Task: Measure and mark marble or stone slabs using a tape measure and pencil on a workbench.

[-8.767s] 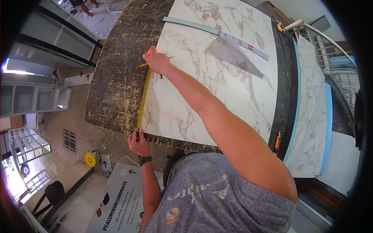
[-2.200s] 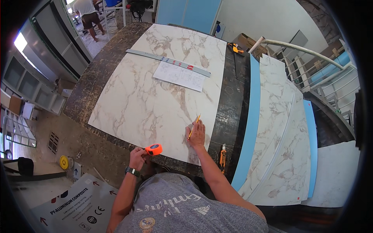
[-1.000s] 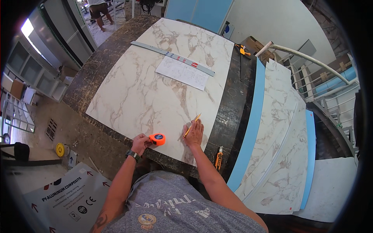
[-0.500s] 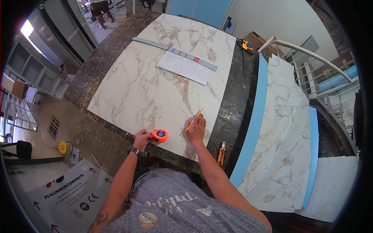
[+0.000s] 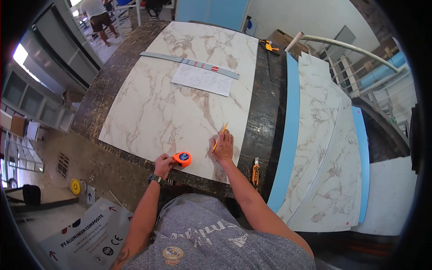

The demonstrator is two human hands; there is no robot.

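In the head view, the only one we have, our left hand [image 5: 163, 165] closes its fingers on the side of an orange tape measure [image 5: 183, 158] at the near edge of the desk [image 5: 265, 103]; we cannot tell whether the case touches the marbled panel [image 5: 157, 121] beneath it. Our right hand [image 5: 223, 147] rests on the panel toward the desk's near right corner, gripping a pencil [image 5: 225, 128] between thumb and fingers, point toward the far edge, probably so the palm can lie down without letting go of it. Farther across, a grey strip [image 5: 189, 63] lies over the upper side of a sheet of paper [image 5: 202, 81], which likely helps pin it. A yellow cutter [image 5: 255, 173] sits by the near right corner and an orange-and-black tool [image 5: 268, 45] by the far right one, perhaps so that the panel's face stays free.
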